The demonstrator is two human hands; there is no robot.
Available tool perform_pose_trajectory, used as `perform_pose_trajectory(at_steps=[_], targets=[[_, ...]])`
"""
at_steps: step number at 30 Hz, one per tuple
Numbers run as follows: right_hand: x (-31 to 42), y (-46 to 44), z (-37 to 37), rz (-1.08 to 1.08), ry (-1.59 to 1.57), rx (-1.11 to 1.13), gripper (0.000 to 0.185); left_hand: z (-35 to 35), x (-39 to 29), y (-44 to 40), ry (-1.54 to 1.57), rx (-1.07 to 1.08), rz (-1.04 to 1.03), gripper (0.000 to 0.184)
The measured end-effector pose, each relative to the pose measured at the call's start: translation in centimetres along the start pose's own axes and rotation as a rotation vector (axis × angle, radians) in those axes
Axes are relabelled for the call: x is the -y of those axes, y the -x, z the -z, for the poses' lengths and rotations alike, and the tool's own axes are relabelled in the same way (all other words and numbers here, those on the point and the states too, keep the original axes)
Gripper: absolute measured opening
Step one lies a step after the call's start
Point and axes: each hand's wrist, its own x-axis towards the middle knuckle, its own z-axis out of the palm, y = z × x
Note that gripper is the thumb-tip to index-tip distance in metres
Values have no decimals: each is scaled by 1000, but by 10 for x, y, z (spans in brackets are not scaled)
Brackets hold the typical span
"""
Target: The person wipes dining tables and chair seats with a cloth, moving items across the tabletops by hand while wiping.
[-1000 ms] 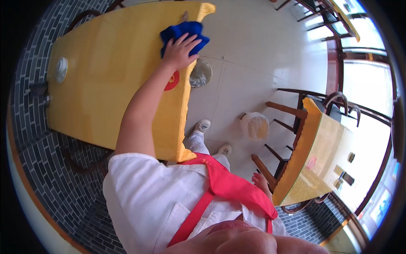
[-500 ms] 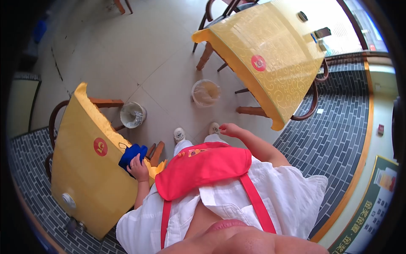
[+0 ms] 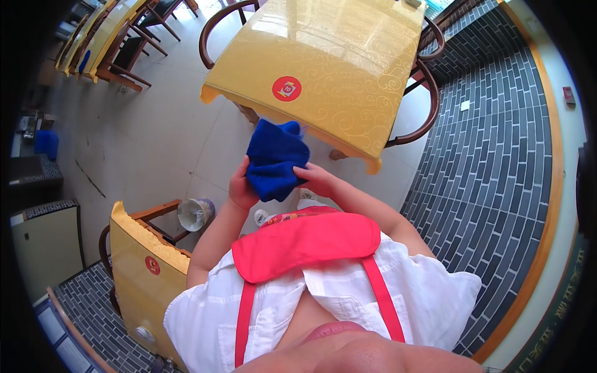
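Observation:
A folded blue cloth point(image 3: 277, 160) is held up in front of my body, between both hands. My left hand point(image 3: 241, 184) grips its left edge. On its lower right edge, my right hand point(image 3: 315, 179) pinches the fabric with the thumb on top; the fingers behind the cloth are hidden. Just beyond the cloth stands a table with a yellow patterned cover point(image 3: 336, 74), marked by a round red sticker point(image 3: 286, 89) near its closest edge. A red apron point(image 3: 308, 245) covers my front.
A second yellow-covered table point(image 3: 149, 298) stands at the lower left, with a bin point(image 3: 195, 215) beside it. Wooden chairs point(image 3: 410, 112) flank the far table. Grey brick tiling point(image 3: 485, 161) lines the right side. More tables and chairs point(image 3: 130, 53) stand at upper left.
The blue cloth has left the left table and is now raised before me. My right hand has come to grip it too. My view has turned, bringing the far table closer to centre.

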Motion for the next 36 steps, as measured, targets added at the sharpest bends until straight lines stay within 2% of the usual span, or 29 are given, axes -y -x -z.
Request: perform_pose_trajectory(at_steps=[1, 2, 3, 5, 8, 11, 14, 16, 19, 20, 22, 23, 24, 26, 27, 29, 33, 36], targets=[[11, 9, 8, -2, -181, 67, 58, -12, 7, -14, -11, 32, 44, 49], [21, 19, 14, 50, -228, 99, 56, -22, 14, -28, -20, 59, 88, 49], [31, 27, 16, 94, -284, 83, 55, -32, 23, -42, -218, 3, -1, 52], [48, 44, 18, 214, -207, -50, 55, -45, 40, -68, -616, -117, -164, 57], [66, 64, 26, 268, -104, -94, 56, -47, 57, -91, -1384, -286, -447, 66], [87, 82, 23, 255, 284, -222, 58, -61, 56, -98, -1786, -46, -592, 72], [91, 78, 32, 577, 622, -231, 61, -74, 51, -103, -1758, 83, -598, 74], [96, 73, 33, 551, 776, -258, 59, -72, 50, -110, -1642, 94, -561, 76], [95, 64, 33, 576, 1026, -318, 54, -80, 51, -110, -1519, -23, -348, 67], [95, 60, 33, 594, 1115, -333, 52, -82, 47, -112, -1409, 0, -276, 62], [108, 63, 25, 531, 966, -222, 49, -83, 39, -114, -1187, 35, -137, 52], [113, 64, 20, 499, 888, -167, 48, -84, 34, -112, -1141, 60, -169, 48], [116, 64, 19, 315, 578, -185, 48, -86, 29, -111, -1100, 87, -201, 44], [112, 56, 20, 298, 194, -196, 40, -92, 23, -109, -906, 73, -235, 32], [108, 51, 20, 283, 11, -227, 36, -90, 16, -108, -898, 59, -185, 31], [107, 42, 20, 257, 29, -283, 32, -84, 1, -109, -880, 37, -87, 29], [102, 30, 25, 370, 273, -429, 32, -68, -27, -117, -614, -30, -217, 26], [95, 28, 47, 716, 771, -432, 25, -74, -72, -108, -543, 9, -269, 25]])
